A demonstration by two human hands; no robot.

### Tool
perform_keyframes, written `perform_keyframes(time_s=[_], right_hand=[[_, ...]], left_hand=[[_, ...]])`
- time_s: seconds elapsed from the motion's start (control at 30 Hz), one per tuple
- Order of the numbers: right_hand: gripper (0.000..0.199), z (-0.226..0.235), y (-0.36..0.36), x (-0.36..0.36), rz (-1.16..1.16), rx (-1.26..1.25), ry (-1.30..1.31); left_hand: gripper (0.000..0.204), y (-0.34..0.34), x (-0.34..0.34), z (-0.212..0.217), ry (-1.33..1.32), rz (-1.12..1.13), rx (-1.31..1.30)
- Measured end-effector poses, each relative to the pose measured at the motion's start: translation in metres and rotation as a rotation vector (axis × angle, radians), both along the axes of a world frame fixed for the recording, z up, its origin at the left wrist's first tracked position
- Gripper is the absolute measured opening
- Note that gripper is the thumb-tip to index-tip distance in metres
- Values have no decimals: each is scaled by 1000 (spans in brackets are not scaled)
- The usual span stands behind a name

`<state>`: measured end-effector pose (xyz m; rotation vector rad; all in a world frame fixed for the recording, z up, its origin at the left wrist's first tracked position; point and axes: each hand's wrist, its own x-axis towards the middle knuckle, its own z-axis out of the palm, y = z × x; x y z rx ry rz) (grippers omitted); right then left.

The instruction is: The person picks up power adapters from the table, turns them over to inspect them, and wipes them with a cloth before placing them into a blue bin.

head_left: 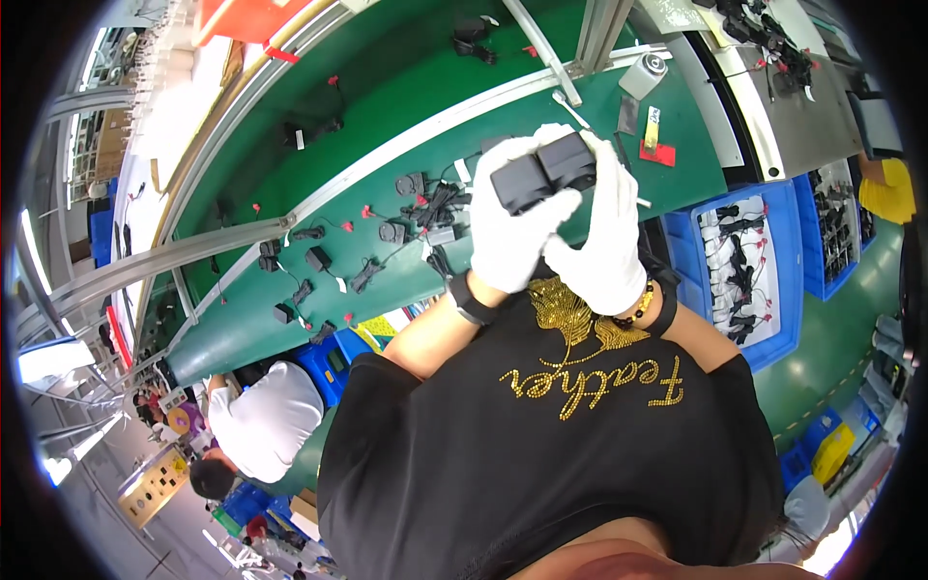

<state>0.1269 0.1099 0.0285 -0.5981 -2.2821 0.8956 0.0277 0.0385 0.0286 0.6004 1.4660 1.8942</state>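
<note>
Two black power adapters (520,182) are held side by side in front of my chest, above the green bench. My left hand (501,244), in a white glove, is closed round the left one. My right hand (611,242), gloved too, grips the right adapter (566,160) from its outer side. Both thumbs lie on the near side, and the two blocks touch or nearly touch. Whether cords hang from them is hidden by the gloves. Left of my hands, several black adapters with coiled cords (443,205) and red tips lie on the bench.
A metal-framed rail (416,137) divides the green bench (377,198) from a belt beyond. A white bottle (642,77) and a red card (658,154) lie at the right. Blue crates (785,290) with adapters stand beside me. A person in white (266,420) sits farther left.
</note>
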Motion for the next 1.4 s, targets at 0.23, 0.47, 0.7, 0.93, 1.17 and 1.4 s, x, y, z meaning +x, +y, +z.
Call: perform_keyframes(time_s=[0.23, 0.47, 0.7, 0.93, 1.17, 1.4], right_hand=[[92, -18, 25, -20, -99, -129, 104], [53, -14, 54, -13, 165, -1673, 1049], [64, 5, 47, -11, 55, -1856, 1010], [61, -4, 33, 9, 93, -1951, 1075], [63, 1, 31, 37, -41, -1914, 939], [76, 3, 58, 141, 214, -1550, 577]], left_hand=[[72, 12, -12, -4, -194, -418, -86], [36, 71, -112, -49, 899, -277, -163], [58, 138, -187, -197, 1392, -39, -605], [31, 165, -185, -216, 1513, 62, -578], [18, 151, -189, -214, 1396, 29, -611], [22, 85, -233, -198, 1131, -135, -621]])
